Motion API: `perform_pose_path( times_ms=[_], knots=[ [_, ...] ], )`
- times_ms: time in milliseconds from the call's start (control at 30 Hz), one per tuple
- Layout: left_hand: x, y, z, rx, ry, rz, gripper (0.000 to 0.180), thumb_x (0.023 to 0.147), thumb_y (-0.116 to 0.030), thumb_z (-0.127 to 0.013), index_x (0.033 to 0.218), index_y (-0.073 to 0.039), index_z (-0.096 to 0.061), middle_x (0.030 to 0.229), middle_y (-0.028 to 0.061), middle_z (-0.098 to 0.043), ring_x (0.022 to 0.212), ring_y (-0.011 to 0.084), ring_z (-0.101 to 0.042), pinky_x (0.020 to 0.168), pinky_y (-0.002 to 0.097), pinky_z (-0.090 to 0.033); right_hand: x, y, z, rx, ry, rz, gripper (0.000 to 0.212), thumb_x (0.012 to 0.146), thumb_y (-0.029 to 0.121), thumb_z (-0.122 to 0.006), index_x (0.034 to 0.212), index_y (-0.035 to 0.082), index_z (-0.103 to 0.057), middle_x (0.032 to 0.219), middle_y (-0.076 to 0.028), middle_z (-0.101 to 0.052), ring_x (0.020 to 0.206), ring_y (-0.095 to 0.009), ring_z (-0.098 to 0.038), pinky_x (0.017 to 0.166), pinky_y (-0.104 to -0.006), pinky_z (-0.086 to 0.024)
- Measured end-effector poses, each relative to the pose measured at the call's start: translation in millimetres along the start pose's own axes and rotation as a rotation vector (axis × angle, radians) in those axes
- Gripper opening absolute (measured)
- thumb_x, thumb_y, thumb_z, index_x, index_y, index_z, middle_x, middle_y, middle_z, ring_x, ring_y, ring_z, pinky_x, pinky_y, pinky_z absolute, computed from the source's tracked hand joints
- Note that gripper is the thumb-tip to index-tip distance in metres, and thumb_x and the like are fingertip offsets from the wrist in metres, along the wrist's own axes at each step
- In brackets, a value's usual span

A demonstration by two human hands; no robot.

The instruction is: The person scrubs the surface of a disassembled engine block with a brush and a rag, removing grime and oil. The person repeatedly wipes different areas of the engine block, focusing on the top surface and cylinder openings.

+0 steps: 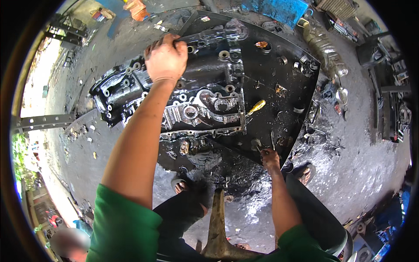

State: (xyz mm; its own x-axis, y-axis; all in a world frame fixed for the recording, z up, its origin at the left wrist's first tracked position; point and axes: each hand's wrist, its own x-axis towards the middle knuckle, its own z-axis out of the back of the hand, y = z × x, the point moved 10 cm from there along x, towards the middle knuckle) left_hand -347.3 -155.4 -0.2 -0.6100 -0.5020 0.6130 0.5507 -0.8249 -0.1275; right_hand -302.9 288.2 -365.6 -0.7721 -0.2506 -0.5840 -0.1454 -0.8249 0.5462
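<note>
A large, oily engine block (196,89) lies on a black metal tray-like table (262,94), its side showing round holes and ribbed metal. Over its upper part my left hand (166,59) is closed, fingers curled on the metal. Low on the right, at the table's near corner, my right hand (270,159) is closed around a small tool with a flat greyish end (256,143); its exact kind is too small to tell. Just above that hand is a thin pointed metal piece (273,137). A screwdriver with a yellow handle (257,106) lies beside the block.
Small metal rings and parts (305,65) sit along the table's right side. A dark rag (205,160) lies below the block. A metal stand leg (217,222) rises between my legs. Beyond the table are a silvery cylindrical part (325,50) and a blue sheet (279,11).
</note>
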Motion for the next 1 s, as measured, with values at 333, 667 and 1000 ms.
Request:
perform_pose_path(
  times_ms=[333,667,1000],
  knots=[
    [-68,3,97,-0.483,0.019,-0.137,0.042,0.085,-0.014,-0.062,0.125,-0.009,-0.051,0.118,0.023,-0.057,0.107,0.0429,-0.055,0.095,0.0497,-0.045,-69,111,61,-0.036,0.071,0.06,0.035,0.087,0.032,-0.072,0.114,0.01,-0.067,0.085,-0.014,-0.071,0.078,-0.019,-0.069,0.074,-0.0342,-0.052],
    [-285,-85,125,-0.393,1.246,-0.282,0.037,0.088,-0.027,-0.059,0.115,-0.002,-0.058,0.1,0.0159,-0.067,0.086,0.032,-0.068,0.072,0.0442,-0.056,-93,404,71,-0.373,0.094,0.466,0.034,0.09,0.031,-0.067,0.117,0.011,-0.063,0.089,-0.013,-0.068,0.082,-0.024,-0.067,0.078,-0.0387,-0.05],
    [-327,-45,118,-0.272,1.24,-0.322,0.03,0.092,-0.02,-0.049,0.113,-0.002,-0.06,0.112,0.0196,-0.064,0.111,0.037,-0.06,0.093,0.0481,-0.048,-94,411,49,-0.399,-0.011,0.488,0.027,0.091,0.032,-0.066,0.112,0.015,-0.066,0.084,-0.014,-0.069,0.075,-0.022,-0.068,0.073,-0.0393,-0.052]
  ],
)
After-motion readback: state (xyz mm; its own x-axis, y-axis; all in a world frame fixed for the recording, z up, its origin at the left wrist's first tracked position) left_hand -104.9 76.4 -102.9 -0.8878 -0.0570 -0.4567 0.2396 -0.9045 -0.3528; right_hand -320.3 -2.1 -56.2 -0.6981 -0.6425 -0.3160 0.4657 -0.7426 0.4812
